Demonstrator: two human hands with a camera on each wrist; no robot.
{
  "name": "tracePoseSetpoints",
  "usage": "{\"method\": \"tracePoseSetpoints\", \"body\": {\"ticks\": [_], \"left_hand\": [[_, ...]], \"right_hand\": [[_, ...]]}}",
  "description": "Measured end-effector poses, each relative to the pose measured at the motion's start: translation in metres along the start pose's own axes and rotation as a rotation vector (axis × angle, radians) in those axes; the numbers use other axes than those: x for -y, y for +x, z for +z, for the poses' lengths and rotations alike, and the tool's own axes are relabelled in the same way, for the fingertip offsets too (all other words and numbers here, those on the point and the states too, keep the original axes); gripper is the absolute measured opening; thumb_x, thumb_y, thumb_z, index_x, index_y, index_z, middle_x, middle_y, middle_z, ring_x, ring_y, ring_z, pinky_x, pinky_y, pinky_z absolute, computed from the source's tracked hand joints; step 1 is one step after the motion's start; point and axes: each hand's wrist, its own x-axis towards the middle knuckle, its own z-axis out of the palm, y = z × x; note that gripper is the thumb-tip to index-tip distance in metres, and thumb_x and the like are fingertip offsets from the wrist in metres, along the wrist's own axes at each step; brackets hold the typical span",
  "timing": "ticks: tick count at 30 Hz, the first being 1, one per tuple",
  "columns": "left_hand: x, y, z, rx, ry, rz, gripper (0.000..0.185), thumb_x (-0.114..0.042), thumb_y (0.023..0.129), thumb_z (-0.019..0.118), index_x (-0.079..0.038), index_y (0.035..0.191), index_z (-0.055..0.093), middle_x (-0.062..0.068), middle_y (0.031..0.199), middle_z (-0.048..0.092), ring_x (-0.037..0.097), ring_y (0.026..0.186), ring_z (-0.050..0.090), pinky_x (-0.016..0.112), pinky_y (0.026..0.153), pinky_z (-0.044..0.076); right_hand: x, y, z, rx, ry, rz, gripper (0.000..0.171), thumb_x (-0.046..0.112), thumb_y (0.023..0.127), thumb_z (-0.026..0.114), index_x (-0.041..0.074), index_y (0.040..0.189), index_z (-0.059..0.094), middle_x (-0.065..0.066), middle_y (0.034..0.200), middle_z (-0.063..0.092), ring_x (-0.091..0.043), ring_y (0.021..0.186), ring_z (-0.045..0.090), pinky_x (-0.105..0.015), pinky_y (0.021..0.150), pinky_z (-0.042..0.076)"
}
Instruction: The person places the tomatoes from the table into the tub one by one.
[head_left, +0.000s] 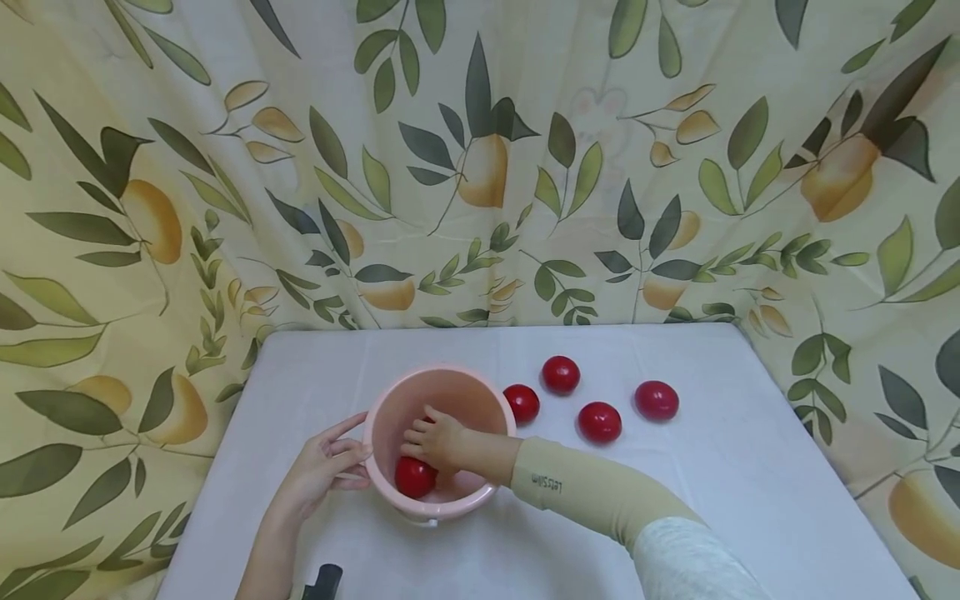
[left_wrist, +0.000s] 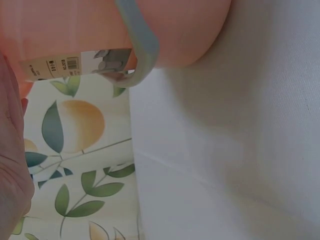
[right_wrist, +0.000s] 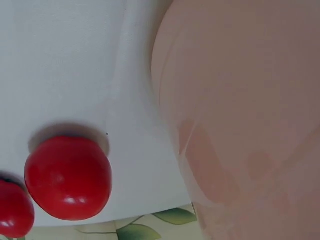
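A pink bucket (head_left: 495,500) stands on the table, its pale handle (left_wrist: 142,40) hanging down the outside. My left hand (head_left: 318,467) touches the bucket's left side near the rim, fingers spread against it. My right hand (head_left: 438,440) is inside the bucket, fingers bent over a tomato (head_left: 427,419) that is mostly hidden beneath them. Just below these fingers, another red tomato (head_left: 415,477) lies in the bucket. The right wrist view shows the bucket's outer wall (right_wrist: 240,100) but not the hand.
Right of the bucket, several tomatoes lie on the white-covered table (head_left: 720,467); the nearest tomato (head_left: 521,404) is close by its rim, and the farthest tomato (head_left: 657,401) is off to the right. A patterned curtain (head_left: 525,275) rises behind. A dark object (head_left: 324,582) shows at the bottom edge.
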Motion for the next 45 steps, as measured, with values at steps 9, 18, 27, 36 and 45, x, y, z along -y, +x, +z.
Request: {"method": "tracePoseSetpoints", "body": {"ticks": [9, 18, 27, 36, 45], "left_hand": [[0.002, 0.000, 0.000, 0.004, 0.000, -0.003, 0.066, -0.014, 0.086, 0.063, -0.005, 0.142, 0.030, 0.007, 0.086, 0.065, 0.018, 0.071, 0.066, 0.036, 0.068, 0.057], [0.000, -0.002, -0.001, -0.004, -0.011, -0.016, 0.066, -0.013, 0.086, 0.064, -0.005, 0.142, 0.030, 0.008, 0.088, 0.066, 0.018, 0.071, 0.066, 0.036, 0.068, 0.057], [0.001, 0.000, -0.001, -0.019, -0.003, -0.017, 0.064, -0.013, 0.084, 0.065, -0.008, 0.140, 0.034, 0.007, 0.085, 0.066, 0.021, 0.072, 0.067, 0.036, 0.069, 0.057], [0.002, 0.002, -0.001, -0.009, -0.019, -0.015, 0.065, -0.012, 0.084, 0.065, -0.007, 0.141, 0.033, 0.004, 0.081, 0.066, 0.020, 0.070, 0.067, 0.036, 0.068, 0.057], [0.002, 0.002, -0.002, -0.004, -0.018, -0.002, 0.065, -0.013, 0.084, 0.065, -0.007, 0.141, 0.033, 0.002, 0.081, 0.066, 0.020, 0.070, 0.067, 0.036, 0.068, 0.057]], "right_hand": [[-0.004, -0.003, 0.000, -0.057, 0.061, 0.021, 0.080, 0.057, 0.065, 0.071, 0.039, 0.132, 0.031, 0.014, 0.129, 0.040, -0.009, 0.120, 0.033, -0.033, 0.106, 0.028], [-0.016, -0.017, -0.005, -0.207, 0.268, 0.041, 0.073, 0.054, 0.070, 0.069, 0.036, 0.133, 0.038, 0.010, 0.128, 0.045, -0.012, 0.121, 0.036, -0.039, 0.108, 0.027], [-0.049, -0.062, -0.008, -0.537, 0.621, 0.250, 0.061, 0.040, 0.080, 0.067, 0.024, 0.134, 0.043, -0.001, 0.133, 0.044, -0.020, 0.127, 0.033, -0.052, 0.107, 0.024], [-0.094, -0.117, 0.048, -0.670, 0.707, 0.682, 0.058, 0.035, 0.084, 0.064, 0.016, 0.134, 0.041, -0.012, 0.134, 0.041, -0.030, 0.126, 0.033, -0.057, 0.102, 0.021], [-0.112, -0.168, 0.124, -0.510, 0.815, 1.025, 0.070, 0.029, 0.082, 0.065, 0.012, 0.140, 0.028, -0.022, 0.138, 0.027, -0.041, 0.127, 0.022, -0.068, 0.098, 0.011]]}}
